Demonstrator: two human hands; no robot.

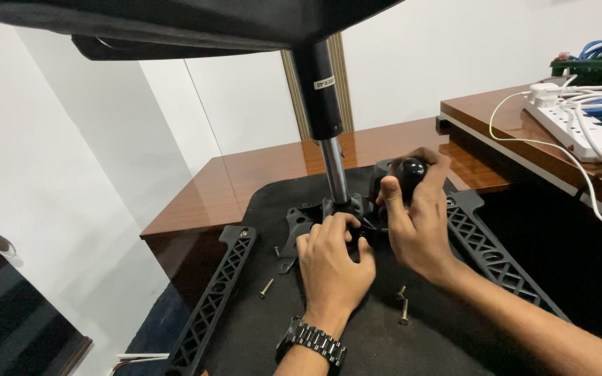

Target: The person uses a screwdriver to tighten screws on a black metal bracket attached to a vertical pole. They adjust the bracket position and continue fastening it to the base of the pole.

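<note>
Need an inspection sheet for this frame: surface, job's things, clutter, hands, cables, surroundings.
Surface: black upturned chair seat lying on a glossy wooden desk.
Job's things: black mechanism plate on the seat underside, with the gas-lift column rising from it; a black round knob.
Clutter: loose screws and on the seat; two latticed black armrest brackets and at the sides.
Hands: left hand rests on the plate, wristwatch on its wrist; right hand grips the knob.
Cables: white power strip with white leads on the raised shelf; blue cables behind.
Surroundings: white walls; chair base overhead.
</note>
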